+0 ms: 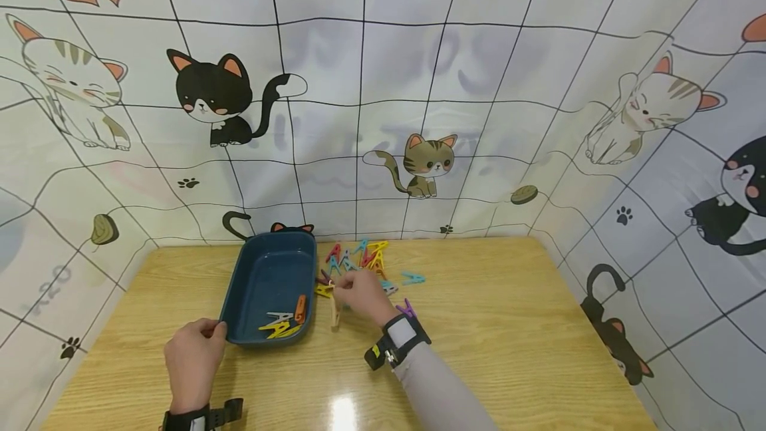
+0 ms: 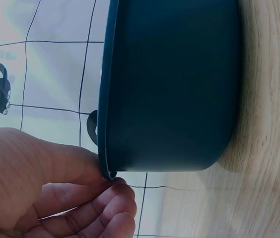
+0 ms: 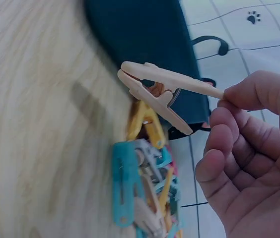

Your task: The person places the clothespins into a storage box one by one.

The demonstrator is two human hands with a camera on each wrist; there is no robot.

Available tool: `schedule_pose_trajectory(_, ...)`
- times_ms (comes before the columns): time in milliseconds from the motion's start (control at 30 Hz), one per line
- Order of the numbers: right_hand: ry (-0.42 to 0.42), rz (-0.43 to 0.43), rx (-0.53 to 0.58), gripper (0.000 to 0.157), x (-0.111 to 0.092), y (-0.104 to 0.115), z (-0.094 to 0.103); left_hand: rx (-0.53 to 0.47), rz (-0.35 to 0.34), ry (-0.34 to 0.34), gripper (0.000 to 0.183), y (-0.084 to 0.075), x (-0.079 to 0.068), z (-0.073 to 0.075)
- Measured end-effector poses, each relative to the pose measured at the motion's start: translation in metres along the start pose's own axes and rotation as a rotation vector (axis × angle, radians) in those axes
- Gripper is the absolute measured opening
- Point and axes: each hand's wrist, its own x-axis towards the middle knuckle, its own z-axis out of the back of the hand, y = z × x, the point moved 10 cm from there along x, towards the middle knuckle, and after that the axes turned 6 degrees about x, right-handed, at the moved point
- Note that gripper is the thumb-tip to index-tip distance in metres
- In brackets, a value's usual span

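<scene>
My left hand (image 1: pixel 194 358) pinches the rim of a dark blue plastic tub (image 1: pixel 269 271) at its near left corner, thumb on one side and fingers on the other in the left wrist view. My right hand (image 1: pixel 365 296), just right of the tub, holds a beige clothespin (image 3: pixel 179 82) between thumb and forefinger by the tip of one handle. An orange clothespin (image 1: pixel 300 309), a pale one (image 1: pixel 279 316) and yellow ones (image 1: pixel 276 329) lie at the tub's near end. Beyond the right hand is a loose pile of several coloured clothespins (image 1: pixel 334 263).
A light blue clothespin (image 1: pixel 413 278) lies apart, right of the pile. A purple clothespin (image 1: pixel 407 308) sits close to the right wrist strap. The wooden table (image 1: pixel 509 324) meets a cat-print cloth (image 1: pixel 335 118) at its back and sides.
</scene>
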Motion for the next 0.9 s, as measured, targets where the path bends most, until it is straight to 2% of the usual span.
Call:
schedule_pose_trajectory(167, -0.026, 0.003, 0.038, 0.013, 0.003, 0.009, 0.006, 0.006, 0.001, -0.004, 0.017, 0.0, 0.0, 0.001)
schedule_pose_trajectory(333, -0.037, 0.034, 0.057, 0.013, 0.005, 0.027, 0.009, 0.001, 0.016, 0.005, 0.017, 0.001, 0.0, 0.0)
schedule_pose_trajectory(433, -0.033, 0.047, 0.078, 0.013, 0.006, 0.038, 0.009, 0.006, -0.001, 0.002, 0.017, 0.001, 0.0, 0.0)
schedule_pose_trajectory(567, -0.018, 0.073, 0.096, 0.014, 0.009, 0.05, 0.003, 0.014, -0.036, -0.014, 0.016, -0.002, 0.0, 0.0)
schedule_pose_trajectory(767, -0.001, 0.098, 0.079, 0.014, 0.017, 0.059, -0.011, 0.01, -0.036, -0.02, 0.016, -0.002, -0.001, 0.001)
schedule_pose_trajectory(900, 0.017, 0.085, 0.048, 0.013, 0.022, 0.06, -0.024, 0.011, -0.038, -0.022, 0.017, -0.003, -0.001, 0.001)
